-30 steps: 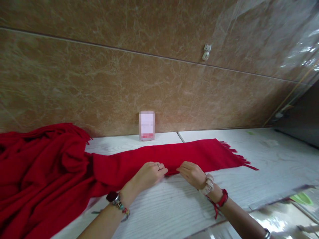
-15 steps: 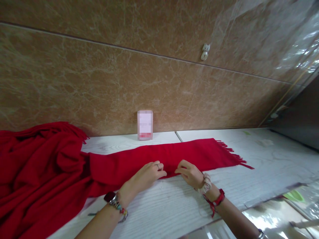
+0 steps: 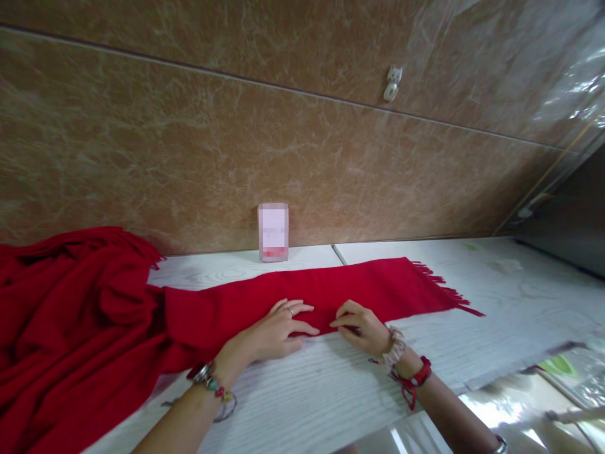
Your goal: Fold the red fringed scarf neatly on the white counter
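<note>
A red fringed scarf [image 3: 378, 287] lies along the white wood-grain table. Its right part is folded into a flat, narrow strip, while its left part is heaped in loose folds. My left hand [image 3: 282, 325] rests on the strip near its front edge, fingers apart and stretched out to the right. Just to the right, my right hand [image 3: 362, 325] pinches the scarf's front edge between thumb and fingers. A small gap of red cloth shows between the two hands.
A phone-like pale upright rectangle [image 3: 273, 233], blurred out, leans on the brown marbled wall [image 3: 189, 157] behind the scarf. A white cat-shaped hook [image 3: 392, 84] is fixed to that wall. The table's front edge [image 3: 501, 373] runs at the lower right, with a green item [image 3: 558, 364] beyond it.
My left hand's fingers have gone from curled to spread out on the cloth. The right hand keeps its pinch at nearly the same spot. The view has shifted slightly.
</note>
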`<state>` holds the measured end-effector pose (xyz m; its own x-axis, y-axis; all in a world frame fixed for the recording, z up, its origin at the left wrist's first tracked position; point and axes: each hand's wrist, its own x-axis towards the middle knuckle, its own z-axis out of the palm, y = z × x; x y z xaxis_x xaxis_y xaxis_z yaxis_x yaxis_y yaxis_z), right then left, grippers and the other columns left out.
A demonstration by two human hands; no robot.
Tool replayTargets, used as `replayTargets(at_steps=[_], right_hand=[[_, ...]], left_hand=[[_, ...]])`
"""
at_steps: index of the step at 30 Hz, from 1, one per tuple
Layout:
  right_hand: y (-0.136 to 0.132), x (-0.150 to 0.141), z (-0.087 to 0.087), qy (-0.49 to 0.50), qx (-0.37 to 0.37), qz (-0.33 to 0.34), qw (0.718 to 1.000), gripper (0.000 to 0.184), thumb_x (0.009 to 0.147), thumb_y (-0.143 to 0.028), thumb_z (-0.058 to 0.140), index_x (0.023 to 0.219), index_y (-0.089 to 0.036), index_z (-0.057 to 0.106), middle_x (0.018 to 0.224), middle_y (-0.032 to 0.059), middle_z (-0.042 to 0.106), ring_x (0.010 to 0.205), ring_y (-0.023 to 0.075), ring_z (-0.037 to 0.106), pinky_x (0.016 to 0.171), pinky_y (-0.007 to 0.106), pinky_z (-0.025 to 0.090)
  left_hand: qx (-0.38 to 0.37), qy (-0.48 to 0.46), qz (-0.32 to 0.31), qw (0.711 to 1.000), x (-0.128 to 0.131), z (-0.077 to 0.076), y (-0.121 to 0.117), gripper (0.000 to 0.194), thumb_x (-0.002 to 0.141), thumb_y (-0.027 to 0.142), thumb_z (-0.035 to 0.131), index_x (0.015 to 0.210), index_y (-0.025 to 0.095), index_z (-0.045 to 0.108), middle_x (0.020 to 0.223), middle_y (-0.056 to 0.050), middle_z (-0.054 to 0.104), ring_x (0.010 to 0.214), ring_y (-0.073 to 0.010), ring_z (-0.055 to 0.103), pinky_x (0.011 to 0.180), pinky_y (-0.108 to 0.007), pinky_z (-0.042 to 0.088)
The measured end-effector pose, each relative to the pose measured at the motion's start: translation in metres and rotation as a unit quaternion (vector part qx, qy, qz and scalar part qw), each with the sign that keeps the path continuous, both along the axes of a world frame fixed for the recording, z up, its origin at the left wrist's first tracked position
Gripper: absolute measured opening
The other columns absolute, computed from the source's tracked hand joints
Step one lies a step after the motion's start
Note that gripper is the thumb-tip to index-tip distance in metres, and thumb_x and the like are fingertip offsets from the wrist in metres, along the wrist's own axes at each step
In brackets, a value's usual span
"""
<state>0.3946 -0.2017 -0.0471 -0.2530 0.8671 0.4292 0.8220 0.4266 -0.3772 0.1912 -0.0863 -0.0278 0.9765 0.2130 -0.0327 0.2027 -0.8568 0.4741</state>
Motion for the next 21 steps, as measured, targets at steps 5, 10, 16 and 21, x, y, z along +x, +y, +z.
replayTargets(at_steps=[5, 10, 16, 21], right_hand=[[0.003, 0.003, -0.008, -0.053, 0.037, -0.066, 0.996, 0.025, 0.077, -0.014, 0.043, 0.085, -0.018, 0.066, 0.073, 0.0064, 0.057, 0.069, 0.016, 0.05, 0.062, 0.029, 0.043], [0.006, 0.001, -0.011, -0.116, -0.029, -0.113, 0.986, 0.03, 0.079, -0.018, 0.042, 0.101, -0.016, 0.062, 0.076, 0.008, 0.057, 0.07, 0.017, 0.052, 0.063, 0.03, 0.044], [0.024, -0.005, 0.01, -0.203, -0.184, -0.143, 0.951, 0.041, 0.083, -0.026, 0.037, 0.122, -0.018, 0.046, 0.09, 0.0098, 0.065, 0.077, 0.0203, 0.06, 0.063, 0.029, 0.045], [0.046, -0.005, 0.028, -0.234, -0.271, -0.156, 0.921, 0.048, 0.084, -0.03, 0.036, 0.13, -0.019, 0.035, 0.089, 0.0107, 0.067, 0.077, 0.0226, 0.063, 0.06, 0.029, 0.045]], left_hand=[[-0.011, 0.059, 0.027, 0.998, 0.0, 0.007, -0.005, 0.036, 0.079, 0.024, 0.046, 0.112, 0.039, 0.051, 0.141, 0.002, 0.021, 0.13, -0.0263, 0.004, 0.102, -0.051, 0.003], [-0.006, 0.057, 0.026, 0.998, 0.0, 0.003, -0.004, 0.036, 0.081, 0.025, 0.045, 0.113, 0.04, 0.05, 0.143, 0.002, 0.015, 0.129, -0.0274, -0.001, 0.101, -0.053, 0.005], [0.005, 0.041, 0.01, 0.999, -0.001, -0.002, -0.001, 0.034, 0.082, 0.026, 0.045, 0.113, 0.039, 0.05, 0.142, 0.0, 0.017, 0.129, -0.0279, 0.001, 0.099, -0.056, 0.006], [0.016, 0.005, 0.008, 1.0, -0.002, -0.006, 0.001, 0.031, 0.08, 0.026, 0.047, 0.109, 0.037, 0.054, 0.14, 0.0, 0.023, 0.13, -0.025, 0.004, 0.101, -0.053, 0.006]])
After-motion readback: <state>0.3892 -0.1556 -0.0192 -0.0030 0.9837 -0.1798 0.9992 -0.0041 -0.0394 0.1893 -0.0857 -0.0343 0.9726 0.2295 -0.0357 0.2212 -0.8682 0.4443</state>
